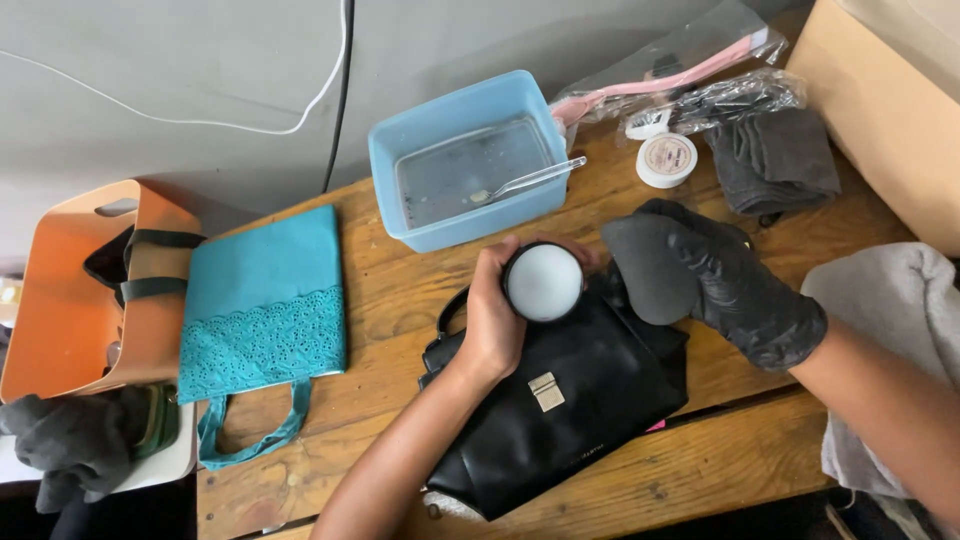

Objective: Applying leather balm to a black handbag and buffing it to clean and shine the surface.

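Black leather handbag (565,400) is lying on the wooden desk (400,280). Above it, the bare left hand (495,315) is gripping a round white-topped jar (543,282); the black-gloved right hand (725,285) is clasping a dark sponge (645,265).

round white-faced tin (543,282) | upright, over black leather handbag (560,410) | dark sponge (650,268) beside
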